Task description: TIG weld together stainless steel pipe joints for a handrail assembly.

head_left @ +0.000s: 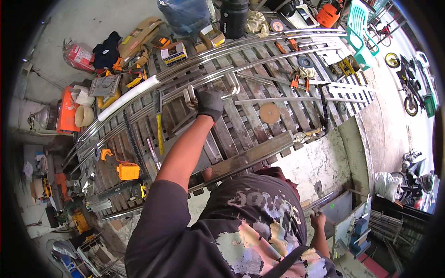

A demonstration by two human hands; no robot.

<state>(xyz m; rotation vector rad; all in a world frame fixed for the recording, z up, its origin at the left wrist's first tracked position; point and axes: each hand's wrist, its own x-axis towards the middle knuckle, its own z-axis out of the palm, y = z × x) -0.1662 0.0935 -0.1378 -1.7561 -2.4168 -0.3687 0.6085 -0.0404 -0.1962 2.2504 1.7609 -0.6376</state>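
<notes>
My left hand (211,104), in a dark glove, reaches over the slatted metal workbench (250,155). Its fingers are closed around a bent steel tube (189,97), whose shiny bends show beside the glove; the grip's underside is hidden. Just right of the hand, another polished bend (232,82) stands out. A brown round disc (269,113) lies farther right on the slats. Left of my forearm are a yellow measuring strip (160,134) and a slim pen-like tool (153,152). Low at my side, my bare right hand (318,219) has curled fingers; what they hold, if anything, cannot be made out.
Long steel tubes, one with a white sleeve (130,98), run along the bench's far side. An orange power tool (127,171) rests at the left. Orange clamps (295,82) sit at the right, near a green plastic chair (359,28). Boxes and a blue bin (185,16) stand behind.
</notes>
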